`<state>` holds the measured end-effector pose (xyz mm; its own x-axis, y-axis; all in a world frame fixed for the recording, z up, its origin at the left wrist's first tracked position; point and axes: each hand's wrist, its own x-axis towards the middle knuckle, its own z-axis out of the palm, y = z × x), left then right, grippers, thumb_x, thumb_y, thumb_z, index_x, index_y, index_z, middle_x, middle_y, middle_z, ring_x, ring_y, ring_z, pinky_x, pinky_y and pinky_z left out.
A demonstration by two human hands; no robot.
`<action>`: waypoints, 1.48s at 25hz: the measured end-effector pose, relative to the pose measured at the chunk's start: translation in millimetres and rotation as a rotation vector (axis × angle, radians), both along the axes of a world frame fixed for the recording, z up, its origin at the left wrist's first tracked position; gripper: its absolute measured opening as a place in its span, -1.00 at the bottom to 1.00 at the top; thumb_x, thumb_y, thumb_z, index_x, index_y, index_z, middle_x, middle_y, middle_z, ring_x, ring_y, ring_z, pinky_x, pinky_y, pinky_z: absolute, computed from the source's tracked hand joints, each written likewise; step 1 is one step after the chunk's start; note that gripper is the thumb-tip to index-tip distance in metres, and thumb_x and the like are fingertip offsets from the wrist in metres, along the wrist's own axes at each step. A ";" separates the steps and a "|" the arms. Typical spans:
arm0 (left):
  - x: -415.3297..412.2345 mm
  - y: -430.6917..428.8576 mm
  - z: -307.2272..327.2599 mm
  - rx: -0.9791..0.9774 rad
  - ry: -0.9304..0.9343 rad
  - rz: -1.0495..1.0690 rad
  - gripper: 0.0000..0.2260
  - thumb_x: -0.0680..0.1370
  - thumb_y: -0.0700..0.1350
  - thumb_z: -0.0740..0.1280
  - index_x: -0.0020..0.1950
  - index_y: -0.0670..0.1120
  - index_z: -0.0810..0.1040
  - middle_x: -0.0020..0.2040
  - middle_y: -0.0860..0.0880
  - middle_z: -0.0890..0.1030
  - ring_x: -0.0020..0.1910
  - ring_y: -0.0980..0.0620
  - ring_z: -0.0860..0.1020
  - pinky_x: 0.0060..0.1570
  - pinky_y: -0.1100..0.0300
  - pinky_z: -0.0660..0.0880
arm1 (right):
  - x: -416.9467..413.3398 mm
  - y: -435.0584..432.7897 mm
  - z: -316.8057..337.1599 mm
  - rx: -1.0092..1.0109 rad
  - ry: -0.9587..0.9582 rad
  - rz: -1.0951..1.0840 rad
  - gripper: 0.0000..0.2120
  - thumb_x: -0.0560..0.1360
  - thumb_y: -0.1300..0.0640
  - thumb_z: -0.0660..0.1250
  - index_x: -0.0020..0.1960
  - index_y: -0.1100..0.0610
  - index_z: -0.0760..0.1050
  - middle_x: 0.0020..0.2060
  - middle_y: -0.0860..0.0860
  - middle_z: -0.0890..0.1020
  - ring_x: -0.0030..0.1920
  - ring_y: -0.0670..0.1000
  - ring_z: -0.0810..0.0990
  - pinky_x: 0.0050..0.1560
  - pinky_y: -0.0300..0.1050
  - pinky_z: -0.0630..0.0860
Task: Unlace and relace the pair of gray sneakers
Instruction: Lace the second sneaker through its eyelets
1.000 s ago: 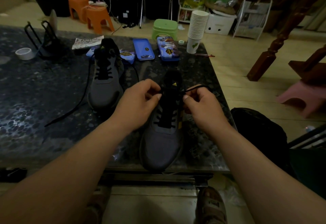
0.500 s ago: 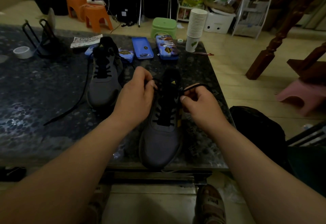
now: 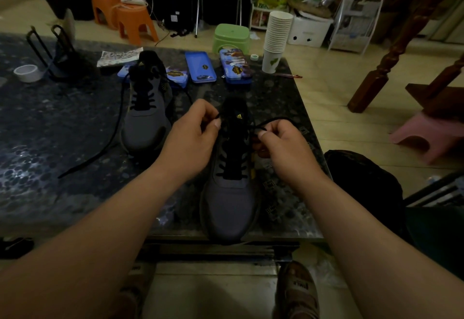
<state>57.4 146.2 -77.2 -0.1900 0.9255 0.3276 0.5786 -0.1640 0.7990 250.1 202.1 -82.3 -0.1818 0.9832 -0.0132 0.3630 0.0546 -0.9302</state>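
Two gray sneakers stand on a dark speckled table (image 3: 62,130). The near sneaker (image 3: 231,203) points its toe at me, and its black lace (image 3: 271,121) is crossed up most of the tongue. My left hand (image 3: 193,140) pinches one lace end at the left of the tongue. My right hand (image 3: 283,148) pinches the other end, which loops out to the right. The far sneaker (image 3: 147,118) sits to the left; its loose black lace (image 3: 105,148) trails across the table.
Blue tins (image 3: 200,70) and a stack of paper cups (image 3: 276,40) stand at the table's far edge. A tape roll (image 3: 27,72) lies far left. Stools, a wooden post and a dark bag (image 3: 361,180) are on the floor to the right.
My left hand lifted from the shoe's throat up to the left of the tongue, drawing its lace end with it. My right hand stayed beside the tongue with the loop.
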 end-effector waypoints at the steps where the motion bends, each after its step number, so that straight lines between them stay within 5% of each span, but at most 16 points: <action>1: 0.2 -1.2 1.1 0.003 -0.015 -0.005 -0.92 0.70 -0.09 0.28 0.02 -0.03 0.42 -0.17 -0.03 0.52 -0.18 -0.04 0.48 -0.11 -0.09 0.47 | 0.3 -0.7 0.5 -0.015 0.013 -0.004 -0.89 0.56 -0.01 0.33 -0.08 0.01 0.51 -0.09 0.04 0.69 -0.03 0.09 0.68 0.12 0.29 0.60; 6: -1.1 -6.2 1.5 -0.017 -0.129 -0.003 -0.95 0.71 -0.12 0.22 0.07 -0.05 0.37 -0.03 0.07 0.66 -0.09 -0.08 0.59 -0.06 -0.24 0.52 | 1.3 -2.0 1.3 -0.067 0.039 0.009 -0.80 0.55 -0.10 0.30 -0.01 0.03 0.50 -0.05 0.02 0.71 -0.02 0.09 0.71 0.10 0.32 0.61; 10: -3.0 -7.8 -2.4 -0.006 -0.146 -0.022 -0.95 0.70 -0.18 0.22 0.05 -0.11 0.38 -0.04 -0.11 0.64 0.00 0.16 0.63 -0.06 -0.02 0.54 | 2.0 -3.6 4.3 -0.027 0.082 0.039 -0.91 0.65 0.04 0.30 0.02 0.05 0.49 -0.04 0.05 0.71 -0.04 0.01 0.72 0.15 0.24 0.63; 12: -4.6 -5.0 -5.2 -0.044 -0.230 -0.015 -0.98 0.66 -0.19 0.23 0.04 -0.10 0.43 -0.02 -0.23 0.60 0.00 -0.08 0.62 0.00 -0.05 0.56 | 2.5 -6.3 5.6 -0.025 0.101 0.045 -0.90 0.64 0.02 0.33 0.00 0.04 0.51 -0.06 0.05 0.70 -0.04 0.01 0.72 0.16 0.22 0.62; 14: -8.1 2.5 -7.2 -0.125 -0.301 0.023 -0.91 0.63 -0.19 0.24 0.07 -0.02 0.48 -0.01 -0.12 0.62 0.01 -0.17 0.60 0.09 -0.17 0.56 | 0.3 -7.2 7.6 -0.078 0.164 0.000 -0.81 0.66 -0.06 0.30 -0.03 0.05 0.52 -0.10 0.02 0.72 -0.06 0.02 0.73 0.13 0.17 0.64; 17: -12.5 10.6 -9.9 -0.227 -0.063 -0.005 -0.96 0.67 -0.10 0.32 0.11 -0.01 0.50 -0.08 0.05 0.60 -0.15 0.10 0.55 -0.02 0.03 0.53 | -6.5 -3.4 9.4 -0.070 0.151 -0.068 -0.76 0.66 -0.07 0.29 -0.05 0.07 0.57 -0.13 0.00 0.73 -0.09 0.02 0.73 0.10 0.18 0.66; 22: -21.8 10.9 -5.3 -0.201 0.018 -0.096 -0.90 0.64 -0.20 0.32 0.08 0.00 0.48 -0.11 0.06 0.55 -0.23 0.22 0.48 -0.15 0.22 0.45 | -8.8 2.2 7.3 -0.062 0.135 -0.115 -0.77 0.58 -0.03 0.39 -0.14 0.10 0.62 -0.16 0.07 0.73 -0.04 0.17 0.72 0.08 0.29 0.64; 26: -26.3 12.1 -6.0 -0.174 0.189 -0.049 -0.94 0.64 -0.16 0.34 0.03 -0.07 0.47 -0.06 -0.01 0.50 -0.14 0.13 0.48 -0.12 0.18 0.39 | -7.9 4.2 5.7 -0.138 0.226 -0.103 -0.80 0.61 0.06 0.37 -0.10 0.16 0.61 -0.12 0.10 0.74 -0.04 0.15 0.74 0.10 0.21 0.68; 30: -28.8 15.1 -1.8 -0.156 -0.077 0.229 -0.93 0.70 -0.14 0.22 0.09 -0.14 0.39 -0.17 -0.08 0.57 -0.32 0.17 0.55 -0.42 0.32 0.37 | -5.9 8.4 14.6 -0.131 0.345 -0.220 -0.81 0.71 0.14 0.22 -0.07 0.14 0.44 -0.16 0.11 0.69 -0.17 0.09 0.74 -0.20 -0.06 0.67; 32: -29.3 14.9 2.0 -0.117 -0.098 0.310 -0.91 0.70 -0.13 0.21 0.10 -0.15 0.39 -0.18 -0.08 0.52 -0.29 0.06 0.50 -0.42 0.33 0.33 | -4.9 10.7 16.0 -0.135 0.395 -0.281 -0.80 0.73 0.13 0.17 -0.07 0.12 0.38 -0.15 0.13 0.67 -0.21 0.07 0.72 -0.26 -0.10 0.63; 37: -17.0 16.7 2.2 -0.201 -0.159 0.086 -0.70 0.70 0.03 0.26 -0.03 -0.19 0.54 -0.23 -0.08 0.53 -0.34 0.12 0.40 -0.32 0.25 0.33 | -11.4 3.2 7.5 -0.156 0.235 -0.087 -0.80 0.66 0.04 0.33 -0.07 0.14 0.51 -0.17 0.07 0.65 -0.16 0.02 0.63 -0.12 -0.05 0.61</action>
<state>40.4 162.9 -75.0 -0.3048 0.9473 0.0985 0.4479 0.0513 0.8926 238.7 205.3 -74.9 -0.1130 0.9846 -0.1334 0.1339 -0.1179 -0.9840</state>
